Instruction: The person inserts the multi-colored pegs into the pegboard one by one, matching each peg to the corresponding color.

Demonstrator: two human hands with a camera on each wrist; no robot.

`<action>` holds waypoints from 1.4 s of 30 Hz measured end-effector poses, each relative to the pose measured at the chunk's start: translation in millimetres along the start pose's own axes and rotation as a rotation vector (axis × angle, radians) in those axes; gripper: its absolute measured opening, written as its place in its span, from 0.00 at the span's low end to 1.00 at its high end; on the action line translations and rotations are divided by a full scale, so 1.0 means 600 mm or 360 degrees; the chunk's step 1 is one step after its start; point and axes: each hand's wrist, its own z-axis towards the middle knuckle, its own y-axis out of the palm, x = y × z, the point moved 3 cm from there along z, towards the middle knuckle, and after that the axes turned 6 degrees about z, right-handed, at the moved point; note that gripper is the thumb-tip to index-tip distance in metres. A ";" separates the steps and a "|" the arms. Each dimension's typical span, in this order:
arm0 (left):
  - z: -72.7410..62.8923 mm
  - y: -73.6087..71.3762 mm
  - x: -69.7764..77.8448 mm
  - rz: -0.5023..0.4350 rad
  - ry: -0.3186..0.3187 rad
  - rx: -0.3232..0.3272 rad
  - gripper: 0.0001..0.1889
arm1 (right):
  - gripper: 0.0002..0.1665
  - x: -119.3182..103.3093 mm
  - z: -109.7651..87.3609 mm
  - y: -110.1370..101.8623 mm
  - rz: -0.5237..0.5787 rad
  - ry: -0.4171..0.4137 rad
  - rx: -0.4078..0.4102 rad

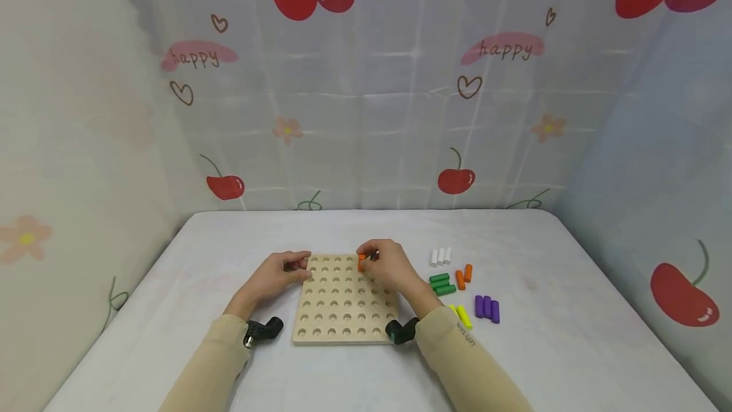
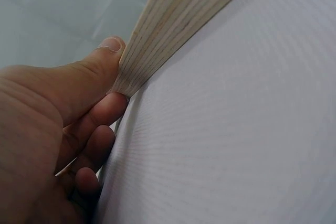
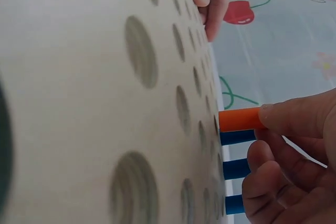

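Note:
A pale wooden pegboard [image 1: 332, 338] with rows of round holes lies on the table. At its far left corner, my left hand [image 1: 280, 274] pinches the edge; the thumb [image 2: 111, 45] is against the layered plywood side, with the index fingertip [image 2: 118, 103] at the lower edge. My right hand [image 1: 393, 267] holds an orange peg [image 3: 239, 119] between thumb and fingers, upright on the board's far row, its lower end right at a hole. Beside it, three blue pegs [image 3: 236, 169] stand in the board, hidden behind the right hand in the head view.
Right of the board lie loose pegs in colour groups: white [image 1: 440, 256], green [image 1: 440, 285], two orange [image 1: 460, 280], purple [image 1: 487, 308] and yellow [image 1: 464, 316], the yellow ones partly behind the right forearm. A cherry-patterned curtain [image 1: 366, 145] hangs behind the white table [image 1: 560, 361].

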 end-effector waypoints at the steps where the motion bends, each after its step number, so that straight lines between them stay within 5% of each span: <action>1: 0.000 0.000 0.000 0.0007 0.0002 0.0001 0.28 | 0.12 0.002 0.000 0.001 0.0003 -0.0005 -0.0001; 22: 0.000 0.004 -0.002 0.0031 -0.0030 -0.0011 0.29 | 0.12 0.010 -0.002 0.005 -0.0088 -0.0079 -0.0037; 42: 0.003 0.004 -0.009 0.0011 0.0036 0.0004 0.28 | 0.11 0.032 -0.029 -0.057 -0.0013 0.0056 0.0017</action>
